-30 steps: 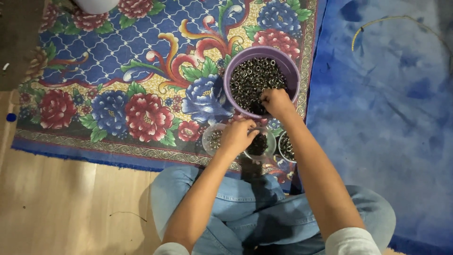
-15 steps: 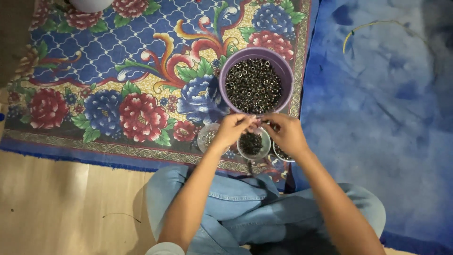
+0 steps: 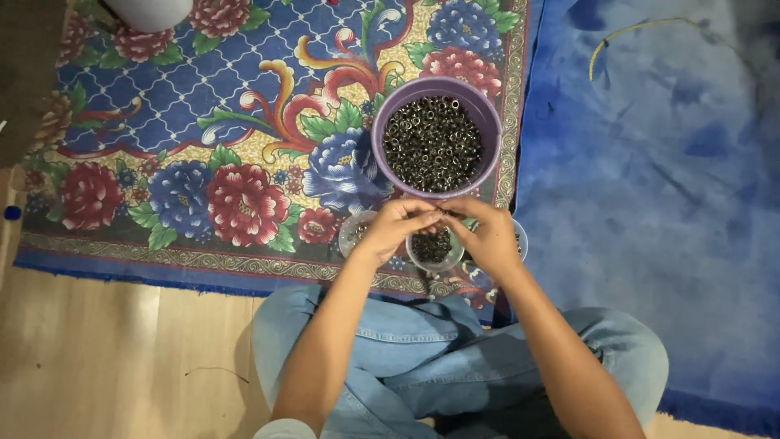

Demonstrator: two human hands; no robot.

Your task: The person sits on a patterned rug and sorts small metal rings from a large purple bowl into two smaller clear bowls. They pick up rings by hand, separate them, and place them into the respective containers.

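Nearest the camera, crossed legs in blue jeans (image 3: 455, 358) rest on the wooden floor (image 3: 106, 358) and the edge of a floral rug (image 3: 203, 146). Above the knees the left hand (image 3: 393, 228) and right hand (image 3: 486, 234) meet fingertip to fingertip — both pinched in on something small between them, too tiny to tell. Directly under the hands sits a small clear cup (image 3: 433, 250) of dark metal rings, with another clear cup (image 3: 354, 233) just left of the left hand and a third half hidden behind the right. Just beyond the fingertips stands a purple bucket (image 3: 479, 122) full of dark metal rings (image 3: 431, 142) — farther right, blue carpet (image 3: 650, 203).
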